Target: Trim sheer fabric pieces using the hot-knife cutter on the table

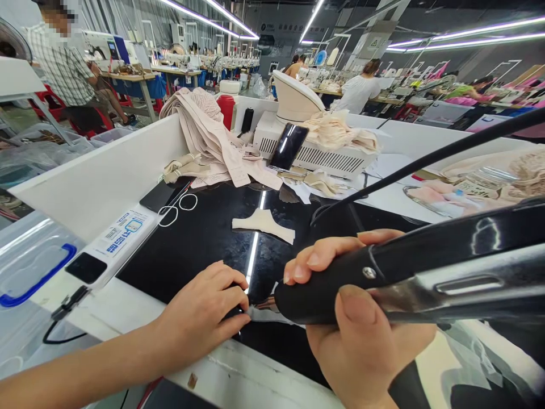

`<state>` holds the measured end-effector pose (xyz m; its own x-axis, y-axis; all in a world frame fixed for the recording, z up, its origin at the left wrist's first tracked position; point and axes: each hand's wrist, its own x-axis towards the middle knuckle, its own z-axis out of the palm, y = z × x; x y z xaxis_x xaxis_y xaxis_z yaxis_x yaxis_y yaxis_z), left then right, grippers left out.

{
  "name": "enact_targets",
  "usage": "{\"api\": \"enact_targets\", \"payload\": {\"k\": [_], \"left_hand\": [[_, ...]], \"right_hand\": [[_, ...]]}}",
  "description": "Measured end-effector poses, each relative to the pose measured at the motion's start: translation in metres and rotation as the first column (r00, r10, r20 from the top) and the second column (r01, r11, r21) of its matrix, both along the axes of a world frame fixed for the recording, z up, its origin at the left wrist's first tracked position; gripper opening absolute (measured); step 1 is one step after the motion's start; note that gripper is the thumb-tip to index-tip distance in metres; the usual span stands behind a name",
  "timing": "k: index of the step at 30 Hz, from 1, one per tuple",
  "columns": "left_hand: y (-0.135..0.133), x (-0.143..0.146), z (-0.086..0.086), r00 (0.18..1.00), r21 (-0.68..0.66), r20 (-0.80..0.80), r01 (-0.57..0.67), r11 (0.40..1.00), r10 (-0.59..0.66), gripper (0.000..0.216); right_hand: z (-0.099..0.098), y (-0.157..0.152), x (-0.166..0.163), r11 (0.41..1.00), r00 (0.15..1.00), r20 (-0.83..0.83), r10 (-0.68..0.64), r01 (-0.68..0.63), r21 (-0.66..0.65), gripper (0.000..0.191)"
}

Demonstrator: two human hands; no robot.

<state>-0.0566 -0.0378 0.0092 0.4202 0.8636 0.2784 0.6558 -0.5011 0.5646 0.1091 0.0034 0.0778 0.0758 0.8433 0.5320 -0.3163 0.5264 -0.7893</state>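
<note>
A glossy black panel (191, 244) is spreading beneath a rounded black tool (404, 261) with a shiny metal lever (468, 284), which the right hand (357, 335) is clasping. At the panel's near edge, the left hand (204, 307) is curling its fingers close together, any pinch being hidden. Toward the panel's far side a cream, blunt-armed fabric piece (261, 221) is lying; near its front, a pale strip (268, 315) is showing.

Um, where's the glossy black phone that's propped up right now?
In the head view, the glossy black phone leans against the white vented base just right of upper centre, with pale pink fabric strips to its left.
</note>
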Motion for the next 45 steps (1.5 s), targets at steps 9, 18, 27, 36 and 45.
{"api": "enact_targets", "payload": {"k": [9,18,27,36,45], "left_hand": [[0.001,0.002,0.004,0.992,0.18,-0.126,0.05,0.982,-0.027,0.01],[0.002,0.0,0.005,0.985,0.236,-0.174,0.063,0.97,-0.022,0.012],[0.0,0.002,0.01,0.987,0.134,-0.158,0.019,0.991,0.003,0.008],[-0.003,0.004,0.006,0.983,0.22,-0.181,0.042,0.974,-0.002,0.019],[-0.004,0.0,-0.002,0.968,0.301,-0.252,0.074,0.951,0.005,0.012]], "right_hand": [[-0.002,-0.003,-0.003,0.999,0.999,-0.038,0.037,-0.037,-0.002,0.04],[-0.003,-0.003,0.0,0.999,0.999,-0.02,0.039,-0.039,-0.01,0.038],[-0.002,-0.005,0.001,0.998,0.999,-0.031,0.044,-0.045,-0.04,0.036],[-0.002,-0.005,-0.004,0.998,0.998,-0.048,0.041,-0.043,-0.044,0.038],[-0.003,-0.007,0.001,0.997,0.998,-0.007,0.06,-0.06,-0.057,0.038]]}}
